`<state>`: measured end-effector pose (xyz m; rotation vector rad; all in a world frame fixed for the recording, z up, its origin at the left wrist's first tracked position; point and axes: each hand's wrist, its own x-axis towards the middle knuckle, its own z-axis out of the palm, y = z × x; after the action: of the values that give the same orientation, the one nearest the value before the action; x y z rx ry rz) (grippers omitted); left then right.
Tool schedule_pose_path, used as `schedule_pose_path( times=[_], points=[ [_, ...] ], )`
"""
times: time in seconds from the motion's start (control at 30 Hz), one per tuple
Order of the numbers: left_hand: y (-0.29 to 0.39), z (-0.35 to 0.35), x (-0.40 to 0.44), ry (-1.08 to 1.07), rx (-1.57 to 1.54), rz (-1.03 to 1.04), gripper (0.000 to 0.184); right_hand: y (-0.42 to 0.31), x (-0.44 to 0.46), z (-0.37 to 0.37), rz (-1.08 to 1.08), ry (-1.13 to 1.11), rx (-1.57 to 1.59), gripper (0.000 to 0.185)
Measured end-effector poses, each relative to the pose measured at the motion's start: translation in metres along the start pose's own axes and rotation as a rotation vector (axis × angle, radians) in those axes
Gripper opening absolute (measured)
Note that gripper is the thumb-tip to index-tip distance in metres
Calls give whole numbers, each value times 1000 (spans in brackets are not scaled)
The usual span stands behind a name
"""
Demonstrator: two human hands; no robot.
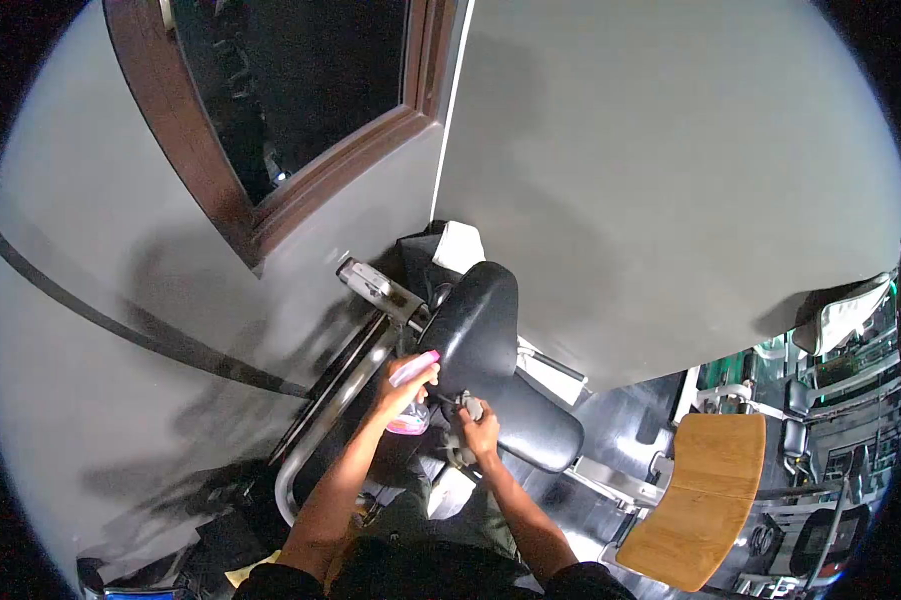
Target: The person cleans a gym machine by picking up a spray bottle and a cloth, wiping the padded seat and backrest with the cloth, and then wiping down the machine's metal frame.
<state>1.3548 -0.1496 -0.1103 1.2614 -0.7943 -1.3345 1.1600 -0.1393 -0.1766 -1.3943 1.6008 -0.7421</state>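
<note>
As a person faces a gym machine's black backrest (483, 315), the left hand (391, 398) grips a spray bottle (408, 418) by its neck, just left of the pad, seemingly to keep the trigger within finger reach and the nozzle toward the padding. At right, the right hand (482, 432) curls around a small grey item (473, 408), too unclear to identify, beside the black seat (541, 424). The bottle looks see-through, pink-tipped and pinkish at its base.
</note>
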Motion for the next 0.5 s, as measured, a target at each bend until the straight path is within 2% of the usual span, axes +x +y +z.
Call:
schedule_pose_path(
  times=[0.03, 0.1, 0.13, 0.17, 0.23, 0.27, 0.37, 0.5],
  points=[
    [1, 0, 0, -3, -3, -10, 23, 6, 4, -1, 1, -4, -2, 29],
    [3, -1, -1, -1, -5, -22, 23, 13, 14, 3, 501, -203, 301, 34],
    [5, -2, -1, -18, 7, -20, 23, 14, 15, 6, 683, -299, 578, 30],
    [6, -2, -2, -36, 19, -16, 24, 16, 13, 10, 686, -302, 577, 30],
    [10, -2, -2, -38, 22, -30, 24, -9, 4, 9, 691, -440, 1025, 23],
    [12, -1, -2, -41, 25, -41, 25, 1, 8, 13, 694, -609, 1135, 22],
    [16, -3, -2, -63, 33, -63, 26, -19, -5, 25, 677, -490, 1153, 24],
    [17, -8, 1, -105, 63, -60, 28, 2, -5, 32, 650, -506, 1179, 24]
  ],
)
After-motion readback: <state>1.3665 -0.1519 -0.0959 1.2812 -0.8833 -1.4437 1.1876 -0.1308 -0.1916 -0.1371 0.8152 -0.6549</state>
